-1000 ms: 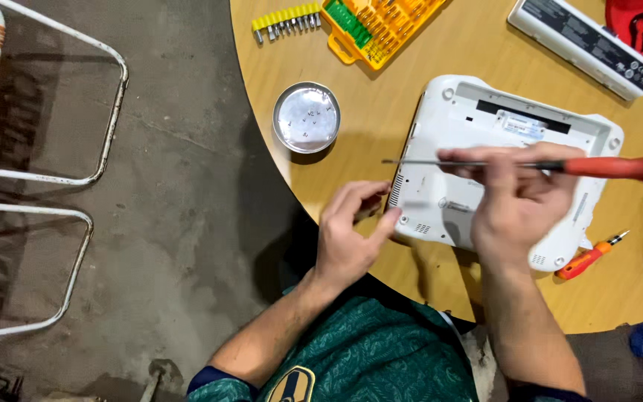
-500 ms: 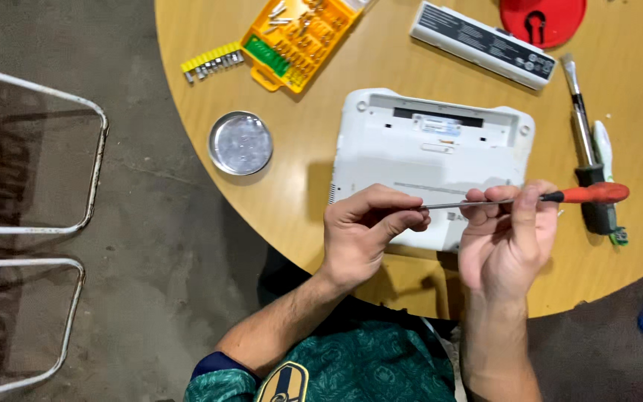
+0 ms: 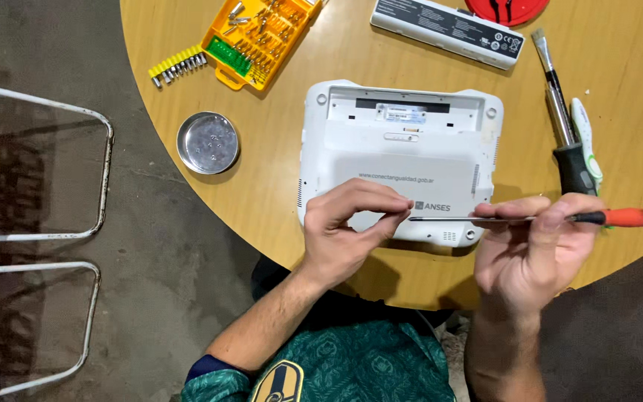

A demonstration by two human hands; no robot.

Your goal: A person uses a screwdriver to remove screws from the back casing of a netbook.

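Down on the round wooden table (image 3: 277,186) lies a small white laptop (image 3: 400,160), flipped over so its smooth plastic bottom faces up. It has rounded corners, a dark strip with a little white sticker near its far edge, and grey print in the middle. The left hand (image 3: 351,227) rests on the near edge of the laptop, with its fingertips pinched together right at the tip of a screwdriver (image 3: 552,218); whether something tiny sits between them cannot be told. The right hand (image 3: 533,249) is closed around the thin metal shaft of that screwdriver, which lies flat and points left, with its red handle sticking out to the right. Left of the laptop sits a shiny round metal dish (image 3: 208,142). Farther back is a yellow plastic bit case (image 3: 262,37), open and full of small metal bits, with a yellow strip of bits (image 3: 178,65) just beside it. A long grey battery (image 3: 448,31) with a white label lies behind the laptop. To the right are a brush (image 3: 560,112) with a black grip and a white and green tool (image 3: 586,138).
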